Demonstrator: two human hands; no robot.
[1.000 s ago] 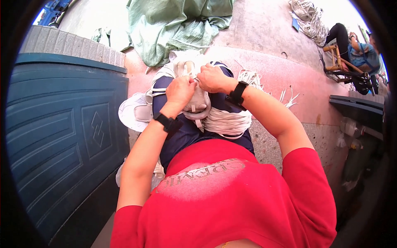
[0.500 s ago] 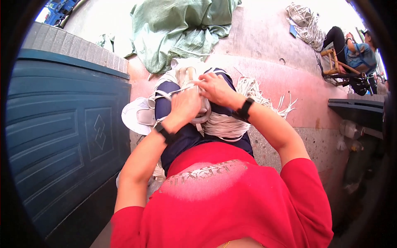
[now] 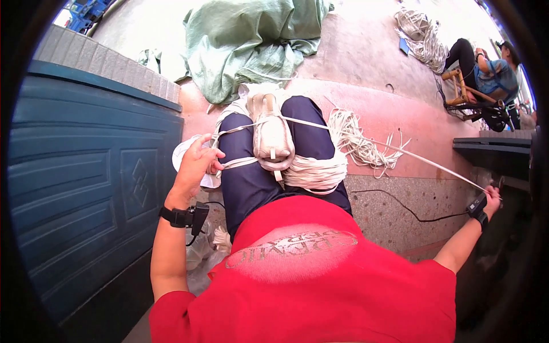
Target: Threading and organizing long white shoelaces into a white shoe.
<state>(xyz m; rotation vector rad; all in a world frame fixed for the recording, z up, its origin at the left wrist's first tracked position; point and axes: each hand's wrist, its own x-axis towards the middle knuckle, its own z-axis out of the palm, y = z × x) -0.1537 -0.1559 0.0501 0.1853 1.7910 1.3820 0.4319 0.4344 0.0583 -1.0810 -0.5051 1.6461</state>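
Note:
An off-white shoe (image 3: 272, 140) rests between my thighs, its heel toward me. A pale flat shoelace (image 3: 394, 147) runs taut from the shoe far out to the right, its far part gripped by my right hand (image 3: 490, 203). Beside my left knee, my left hand (image 3: 197, 163) is raised with bent fingers apart. Lace strands (image 3: 237, 164) cross my left thigh and reach close to those fingertips; whether they touch is unclear. A thick bundle of laces (image 3: 316, 173) lies over my right thigh. Partly behind my left hand is a white round-edged item (image 3: 182, 150).
More loose laces (image 3: 366, 140) lie on the floor beyond my right knee. A green cloth (image 3: 251, 46) is heaped ahead. A blue panelled door (image 3: 86, 177) stands close on the left. At the far right a person (image 3: 494, 74) sits near another lace pile (image 3: 423, 34). A black cable (image 3: 400, 208) trails from my right wrist.
Both hands have left the shoe. My right hand has swung far right, drawing a lace out straight. My left hand has moved left and its fingers have spread.

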